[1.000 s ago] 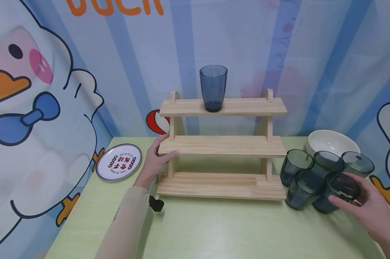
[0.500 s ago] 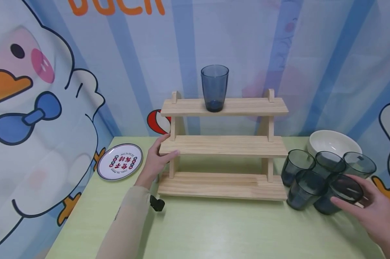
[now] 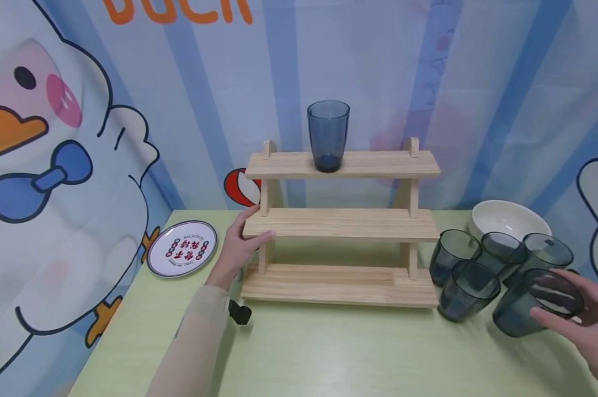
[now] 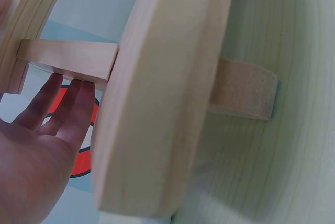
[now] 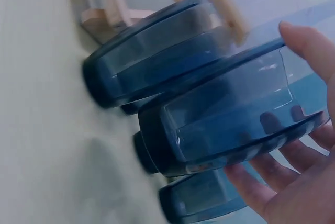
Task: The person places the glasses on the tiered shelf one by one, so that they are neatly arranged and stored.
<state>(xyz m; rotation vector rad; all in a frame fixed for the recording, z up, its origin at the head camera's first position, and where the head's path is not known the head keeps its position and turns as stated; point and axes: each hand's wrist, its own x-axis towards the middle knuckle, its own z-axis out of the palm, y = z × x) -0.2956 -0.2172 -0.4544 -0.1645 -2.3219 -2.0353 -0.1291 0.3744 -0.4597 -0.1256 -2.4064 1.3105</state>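
Note:
My left hand (image 3: 236, 251) holds the left side of a three-tier wooden shelf (image 3: 341, 225). Its thumb lies on the middle board, and in the left wrist view the fingers (image 4: 76, 109) touch an upright. On the right, my right hand (image 3: 594, 325) grips a blue-grey glass (image 3: 517, 311) near the rim, tilted toward the palm. The right wrist view shows this glass (image 5: 220, 114) between thumb and fingers, its base a little off the table. Several similar glasses (image 3: 469, 292) stand close by its left and behind. One blue glass (image 3: 327, 138) stands upright on the top board.
A white bowl (image 3: 507, 218) sits behind the glasses at the back right. Left of the shelf, a white plate (image 3: 182, 262) with red lettering lies on the pale green table (image 3: 329, 353). A cartoon-printed cloth (image 3: 209, 110) hangs behind and at both sides.
My right hand has drawn the gripped glass rightward and toward me, away from the other glasses, and the glass is now tilted. My left hand has stayed on the shelf.

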